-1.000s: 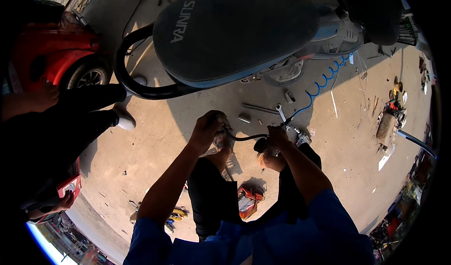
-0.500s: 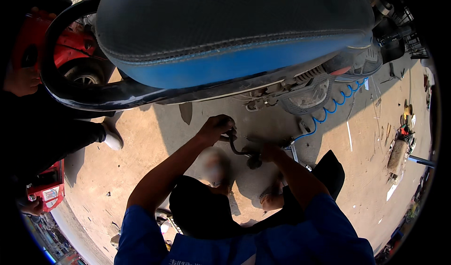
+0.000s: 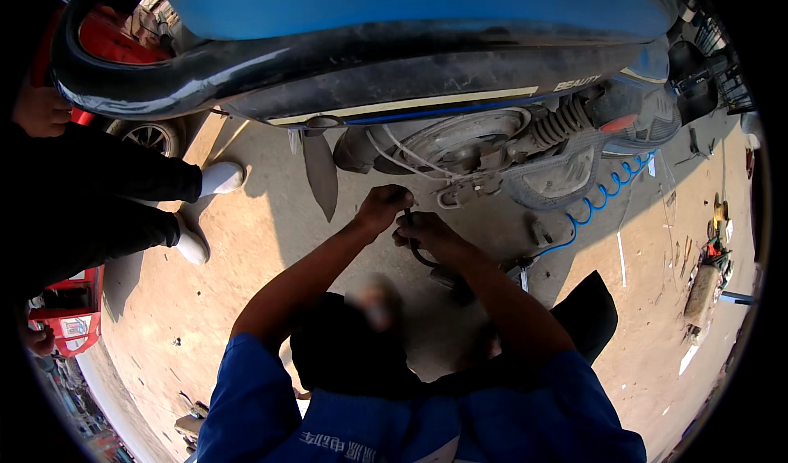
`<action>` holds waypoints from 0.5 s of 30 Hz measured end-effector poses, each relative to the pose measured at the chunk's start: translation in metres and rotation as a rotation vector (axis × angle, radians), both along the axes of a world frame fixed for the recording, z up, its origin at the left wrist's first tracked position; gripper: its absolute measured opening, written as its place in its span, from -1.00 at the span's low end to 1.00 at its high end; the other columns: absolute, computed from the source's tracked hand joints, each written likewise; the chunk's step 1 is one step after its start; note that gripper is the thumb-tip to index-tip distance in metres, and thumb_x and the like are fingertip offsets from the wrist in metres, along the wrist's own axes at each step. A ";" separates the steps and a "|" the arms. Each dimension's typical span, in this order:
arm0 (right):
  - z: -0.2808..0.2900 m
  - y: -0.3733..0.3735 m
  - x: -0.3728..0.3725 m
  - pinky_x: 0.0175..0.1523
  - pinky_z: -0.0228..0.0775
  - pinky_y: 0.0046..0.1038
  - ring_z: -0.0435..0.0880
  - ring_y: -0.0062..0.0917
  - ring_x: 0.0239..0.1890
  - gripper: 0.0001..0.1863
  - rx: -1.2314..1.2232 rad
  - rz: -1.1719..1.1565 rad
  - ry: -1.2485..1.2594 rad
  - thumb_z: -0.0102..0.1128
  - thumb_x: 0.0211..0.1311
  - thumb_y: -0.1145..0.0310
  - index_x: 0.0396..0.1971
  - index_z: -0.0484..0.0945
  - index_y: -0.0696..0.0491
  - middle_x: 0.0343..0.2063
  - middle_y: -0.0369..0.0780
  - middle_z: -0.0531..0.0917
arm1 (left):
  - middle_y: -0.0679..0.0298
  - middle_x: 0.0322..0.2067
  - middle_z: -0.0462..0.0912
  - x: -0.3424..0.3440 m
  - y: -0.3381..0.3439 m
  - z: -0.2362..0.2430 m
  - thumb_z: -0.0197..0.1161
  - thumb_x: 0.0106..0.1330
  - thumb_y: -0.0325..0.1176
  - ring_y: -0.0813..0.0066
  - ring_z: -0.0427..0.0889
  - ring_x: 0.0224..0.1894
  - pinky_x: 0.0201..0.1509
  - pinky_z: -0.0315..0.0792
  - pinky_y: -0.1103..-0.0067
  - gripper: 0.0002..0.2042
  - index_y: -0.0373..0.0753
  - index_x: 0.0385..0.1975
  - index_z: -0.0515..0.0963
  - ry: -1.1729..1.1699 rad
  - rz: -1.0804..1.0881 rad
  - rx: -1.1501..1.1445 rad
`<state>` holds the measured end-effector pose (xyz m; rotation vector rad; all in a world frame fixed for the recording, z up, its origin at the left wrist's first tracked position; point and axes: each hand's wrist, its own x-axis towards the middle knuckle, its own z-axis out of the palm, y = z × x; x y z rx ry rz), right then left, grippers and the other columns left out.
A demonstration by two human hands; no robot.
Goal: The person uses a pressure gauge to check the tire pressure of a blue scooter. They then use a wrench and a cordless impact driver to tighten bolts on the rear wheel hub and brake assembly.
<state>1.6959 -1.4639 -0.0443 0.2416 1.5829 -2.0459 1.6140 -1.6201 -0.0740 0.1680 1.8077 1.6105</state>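
Below the scooter's rear, my left hand (image 3: 384, 208) is closed around the upper end of a short dark hose (image 3: 421, 256). My right hand (image 3: 430, 238) is closed on the same hose just beside it, fingers pinched near the left hand's. From my hands the hose curves down to a dark fitting (image 3: 447, 277), partly hidden under my right forearm. A blue coiled air hose (image 3: 603, 198) runs from near that fitting up to the right. Above my hands are the scooter's rear wheel (image 3: 468, 141) and coil spring (image 3: 565, 126). The hose's tip is hidden by my fingers.
The blue and black scooter body (image 3: 394, 65) overhangs the top of the view. At left stands another person (image 3: 123, 180) in dark clothes and white shoes, near a red box (image 3: 78, 311) and a red vehicle (image 3: 115, 40). Tools and scraps (image 3: 704, 282) lie on the ground at right.
My right hand has moved up and left from the dark fitting to the hose beside my left hand. The view has shifted, showing more of the scooter's wheel and the other person's legs.
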 end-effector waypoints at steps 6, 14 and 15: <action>-0.024 -0.020 0.003 -0.58 0.26 -0.52 0.32 -0.65 -0.71 -0.59 -0.019 -0.416 -0.145 -0.02 0.40 0.08 -0.41 0.52 0.15 -0.71 -0.34 0.38 | 0.28 -0.22 0.60 -0.018 -0.001 -0.005 0.38 0.17 -0.20 0.54 0.56 -0.19 -0.11 0.46 0.57 -0.53 -0.33 -0.02 0.44 -0.071 0.310 -0.211; -0.011 -0.016 0.008 -0.67 0.22 -0.54 0.29 -0.68 -0.75 -0.61 -0.045 -0.516 -0.226 -0.01 0.39 0.08 -0.39 0.52 0.14 -0.73 -0.35 0.37 | 0.23 0.00 0.54 -0.044 0.016 -0.015 0.46 -0.04 -0.46 0.41 0.51 0.00 0.13 0.38 0.51 -0.37 -0.32 0.12 0.40 0.185 0.373 0.141; -0.008 -0.015 0.009 -0.67 0.23 -0.54 0.29 -0.69 -0.75 -0.63 -0.046 -0.513 -0.229 -0.01 0.38 0.10 -0.38 0.52 0.14 -0.73 -0.35 0.38 | 0.24 0.02 0.53 -0.045 0.016 -0.013 0.47 -0.04 -0.47 0.40 0.50 0.02 0.14 0.37 0.51 -0.36 -0.32 0.12 0.40 0.193 0.379 0.130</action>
